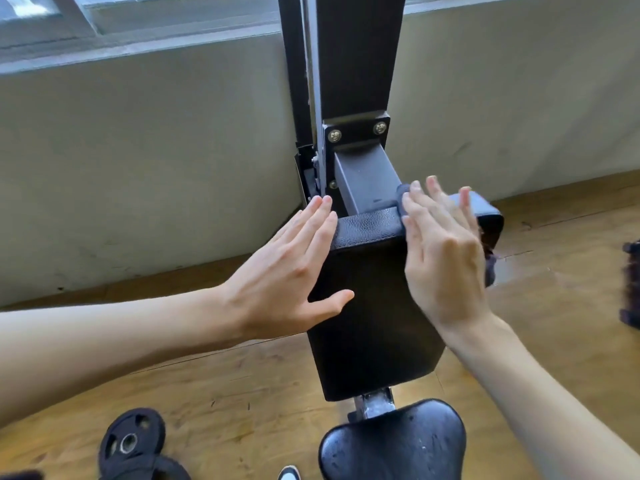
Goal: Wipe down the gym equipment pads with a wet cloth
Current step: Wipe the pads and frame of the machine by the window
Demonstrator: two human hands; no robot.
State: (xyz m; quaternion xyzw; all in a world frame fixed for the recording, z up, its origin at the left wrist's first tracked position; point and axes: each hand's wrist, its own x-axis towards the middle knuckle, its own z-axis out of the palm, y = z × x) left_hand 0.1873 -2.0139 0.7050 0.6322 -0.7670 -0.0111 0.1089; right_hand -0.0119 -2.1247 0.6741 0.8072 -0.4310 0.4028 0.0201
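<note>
A black padded backrest (374, 323) stands upright on a dark metal frame, with a black seat pad (394, 445) below it. My left hand (291, 271) lies flat with straight fingers against the backrest's left side. My right hand (440, 251) presses a dark grey-blue cloth (485, 211) with straight fingers onto the pad's top right corner. The cloth drapes over the pad's top edge and hangs down the right side, mostly hidden under my hand.
A grey metal beam (363, 181) joins the backrest to a black upright post (356, 53) against a pale wall. Black weight plates (131, 441) lie on the wooden floor at lower left. A dark object (632, 282) sits at the right edge.
</note>
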